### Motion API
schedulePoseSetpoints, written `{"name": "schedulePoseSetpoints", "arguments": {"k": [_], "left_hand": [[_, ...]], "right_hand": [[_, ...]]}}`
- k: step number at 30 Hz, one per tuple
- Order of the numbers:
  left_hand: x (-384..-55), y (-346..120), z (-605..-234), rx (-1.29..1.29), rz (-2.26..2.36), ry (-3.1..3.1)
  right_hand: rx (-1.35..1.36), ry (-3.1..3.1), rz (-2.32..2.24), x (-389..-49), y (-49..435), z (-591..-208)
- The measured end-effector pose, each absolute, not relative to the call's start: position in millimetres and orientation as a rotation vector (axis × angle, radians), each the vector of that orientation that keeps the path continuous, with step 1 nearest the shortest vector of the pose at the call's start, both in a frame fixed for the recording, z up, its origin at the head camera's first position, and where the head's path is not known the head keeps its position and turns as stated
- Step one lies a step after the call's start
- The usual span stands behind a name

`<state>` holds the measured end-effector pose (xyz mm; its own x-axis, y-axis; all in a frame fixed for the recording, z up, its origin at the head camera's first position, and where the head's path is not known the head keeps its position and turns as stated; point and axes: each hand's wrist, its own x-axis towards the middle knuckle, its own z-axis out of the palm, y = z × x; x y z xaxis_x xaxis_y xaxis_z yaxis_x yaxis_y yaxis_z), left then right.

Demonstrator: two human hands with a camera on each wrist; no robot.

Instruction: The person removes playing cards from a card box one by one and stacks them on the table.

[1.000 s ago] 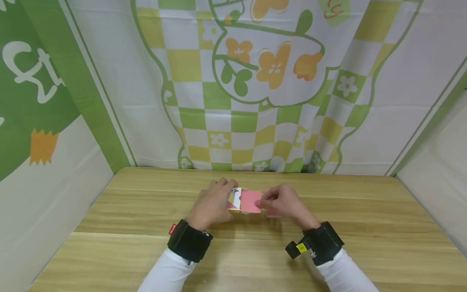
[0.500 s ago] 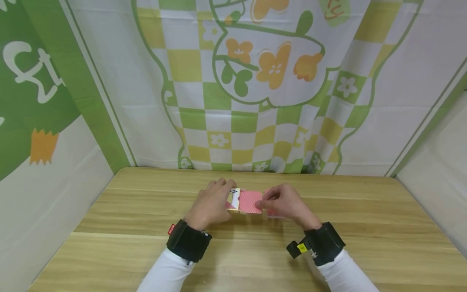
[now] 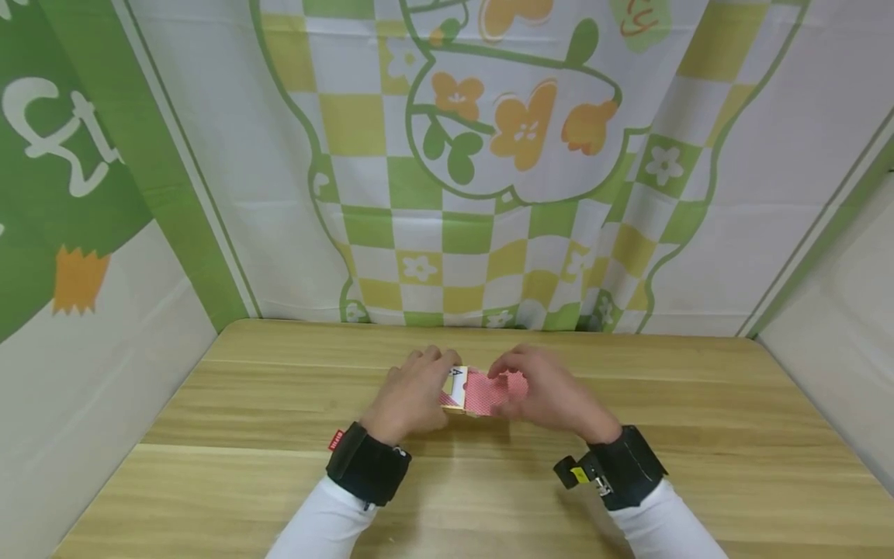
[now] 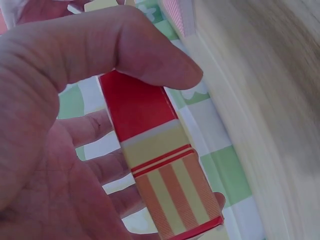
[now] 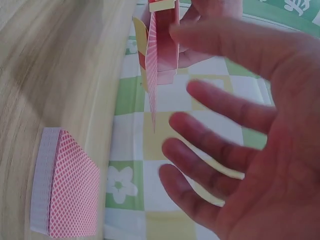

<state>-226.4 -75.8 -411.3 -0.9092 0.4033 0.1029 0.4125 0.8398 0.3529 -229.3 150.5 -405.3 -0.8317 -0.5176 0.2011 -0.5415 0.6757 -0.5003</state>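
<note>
My left hand (image 3: pixel 412 397) holds a playing-card box (image 4: pixel 165 165), red and cream with orange stripes, between thumb and fingers. An ace design shows on the box's face in the head view. A red-patterned playing card (image 3: pixel 480 393) sticks out of the box's right end; whether it is a single card cannot be told. My right hand (image 3: pixel 555 394) is beside that end with its fingers apart. In the right wrist view its fingers (image 5: pixel 200 135) are spread and its thumb overlaps the box edge; contact is unclear. A squared deck of red-backed cards (image 5: pixel 75 187) rests on the table, partly behind the right hand.
The wooden table (image 3: pixel 447 497) spans the front, and its back edge lies a little beyond the hands. Behind it hangs a green, white and yellow checked curtain (image 3: pixel 468 233). Each wrist wears a black band (image 3: pixel 370 464).
My right hand has let go of the protruding card and spread its fingers. My left hand and the box have shifted slightly right and nearer.
</note>
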Motion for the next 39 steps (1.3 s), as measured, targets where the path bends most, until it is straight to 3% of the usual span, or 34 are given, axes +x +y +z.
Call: {"name": "schedulePoseSetpoints", "arguments": {"k": [5,39], "left_hand": [[-226,-73,-412,-0.68,-0.584,-2.996],[-223,-66,-414,-0.754,-0.547,-2.997]], "right_hand": [[1.019,-2.83,0.739,-228,148,-406],[1.001,-2.909,0.741,-227,145,-411]]}}
